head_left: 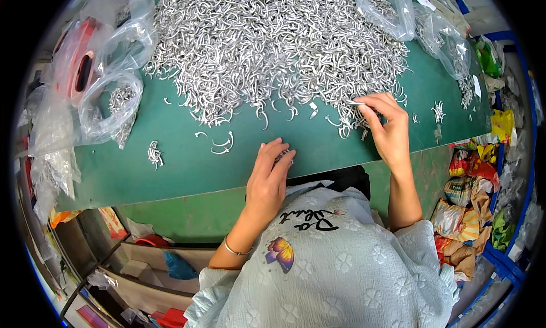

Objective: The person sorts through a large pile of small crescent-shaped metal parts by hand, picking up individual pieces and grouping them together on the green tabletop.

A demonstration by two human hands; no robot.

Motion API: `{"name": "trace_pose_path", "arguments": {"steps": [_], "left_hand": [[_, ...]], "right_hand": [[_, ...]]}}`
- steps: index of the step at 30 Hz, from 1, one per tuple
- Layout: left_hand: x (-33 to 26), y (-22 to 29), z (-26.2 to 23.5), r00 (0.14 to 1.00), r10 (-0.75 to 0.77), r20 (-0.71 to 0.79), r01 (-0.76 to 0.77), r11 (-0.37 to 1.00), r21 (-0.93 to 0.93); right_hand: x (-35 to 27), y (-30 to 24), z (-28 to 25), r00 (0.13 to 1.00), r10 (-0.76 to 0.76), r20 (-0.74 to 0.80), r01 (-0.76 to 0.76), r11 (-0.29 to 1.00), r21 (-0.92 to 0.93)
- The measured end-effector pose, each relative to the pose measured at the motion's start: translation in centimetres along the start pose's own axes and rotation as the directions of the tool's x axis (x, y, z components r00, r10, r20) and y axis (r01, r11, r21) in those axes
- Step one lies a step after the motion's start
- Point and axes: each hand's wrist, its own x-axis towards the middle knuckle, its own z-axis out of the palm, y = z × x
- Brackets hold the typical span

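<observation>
A wide heap of small curved silver metal pieces [244, 49] covers the far middle of the green table [187, 174]. My right hand [391, 129] is at the heap's near right edge, thumb and forefinger closed on one curved metal piece [356, 103]. Near the table's front edge rests my left hand [269, 177], its fingers curled over a few of the same metal pieces [282, 156], which they partly hide. A few loose curved pieces [223, 144] lie to the left of it.
Clear plastic bags [111, 109] holding metal pieces stand at the left, beside a pink object [84, 61] under plastic. More bags [441, 38] lie at the far right. Small clusters [154, 153] sit apart from the heap. A blue rack [520, 157] with colourful packages stands on the right.
</observation>
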Motion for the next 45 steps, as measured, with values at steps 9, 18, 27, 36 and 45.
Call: {"name": "trace_pose_path", "arguments": {"steps": [9, 18, 27, 36, 45], "left_hand": [[0.1, -0.1, 0.0, 1.000, 0.015, -0.002, -0.015, 1.000, 0.022], [0.0, 0.0, 0.1, 1.000, -0.005, -0.001, 0.005, 1.000, -0.007], [0.0, 0.0, 0.1, 1.000, -0.008, -0.011, 0.008, 1.000, -0.013], [0.1, 0.0, 0.0, 1.000, -0.004, -0.004, 0.004, 1.000, -0.012], [-0.2, 0.2, 0.0, 0.995, -0.065, -0.069, 0.060, 0.995, -0.082]], "right_hand": [[-0.6, -0.1, 0.0, 0.836, 0.327, 0.441, -0.546, 0.581, 0.604], [-0.8, -0.6, 1.1, 0.748, 0.353, 0.562, -0.659, 0.292, 0.693], [-0.4, -0.6, 1.3, 0.978, 0.046, -0.206, -0.084, 0.979, -0.183], [-0.3, -1.8, 5.7, 0.947, -0.276, 0.163, 0.303, 0.936, -0.177], [-1.5, -4.5, 7.3, 0.960, -0.216, 0.181, 0.189, 0.969, 0.157]]}}
